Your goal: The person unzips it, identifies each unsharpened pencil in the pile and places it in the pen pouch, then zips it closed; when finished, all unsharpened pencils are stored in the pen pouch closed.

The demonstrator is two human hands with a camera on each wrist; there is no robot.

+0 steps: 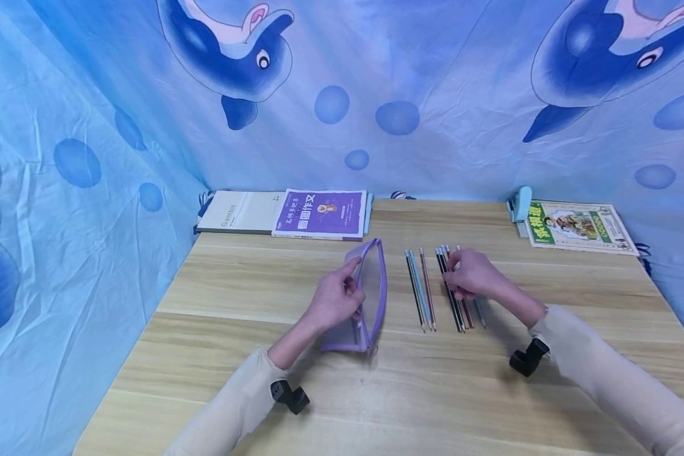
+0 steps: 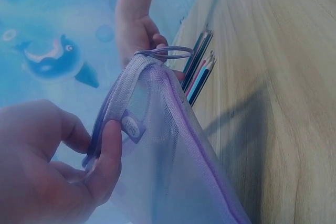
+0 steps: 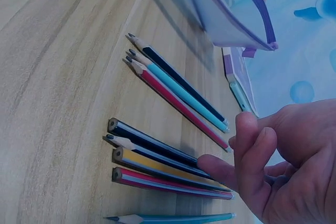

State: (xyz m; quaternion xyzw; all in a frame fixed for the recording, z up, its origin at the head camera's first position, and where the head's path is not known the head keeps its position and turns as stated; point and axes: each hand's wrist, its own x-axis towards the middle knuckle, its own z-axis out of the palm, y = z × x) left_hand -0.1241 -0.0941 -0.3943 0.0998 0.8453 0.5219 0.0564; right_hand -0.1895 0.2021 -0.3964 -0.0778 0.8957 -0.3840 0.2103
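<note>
My left hand (image 1: pixel 333 297) pinches the rim of a purple-edged mesh pencil pouch (image 2: pixel 173 177) between thumb and fingers. The pouch stands tilted up from the table, its zip opening facing right. Over the pencils to the right is my right hand (image 1: pixel 472 272), with one fingertip (image 3: pixel 212 169) at a dark pencil and other fingers loosely bent. Beneath it lie dark pencils, a yellow pencil (image 3: pixel 152 162) and a red pencil (image 3: pixel 157 180), side by side. A blue pencil (image 3: pixel 184 218) lies apart from these. Between pouch and right hand lie black, light blue (image 3: pixel 184 95) and red pencils.
At the back left, a purple book (image 1: pixel 322 214) overlaps a pale notebook (image 1: pixel 242 209). A light blue stapler (image 1: pixel 522 204) stands beside an illustrated booklet (image 1: pixel 581 227) at the back right. A blue dolphin-print curtain (image 1: pixel 433 158) hangs behind the wooden table (image 1: pixel 433 405).
</note>
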